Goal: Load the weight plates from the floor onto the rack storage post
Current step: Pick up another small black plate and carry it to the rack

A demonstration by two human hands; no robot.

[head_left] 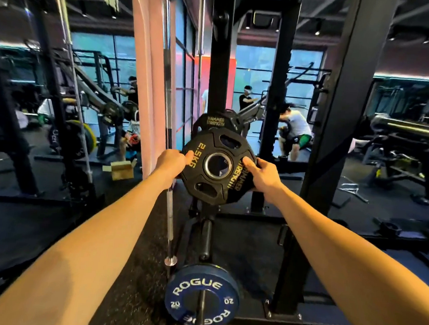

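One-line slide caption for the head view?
Both hands hold a 2.5 kg plate before the rack.

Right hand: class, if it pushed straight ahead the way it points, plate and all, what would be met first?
Probably the black plates already stored on the rack, right behind the 2.5 kg plate held by the right hand. Depth is hard to judge here.

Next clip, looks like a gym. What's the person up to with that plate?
A person holds a black 2.5 kg Hammer Strength plate up in front of a black rack upright, the left hand gripping its left edge and the right hand its right edge. Another Hammer Strength plate sits just behind it by the rack. Through the held plate's centre hole no post shows, so it does not look loaded yet. On the floor below lies a blue Rogue 20 plate.
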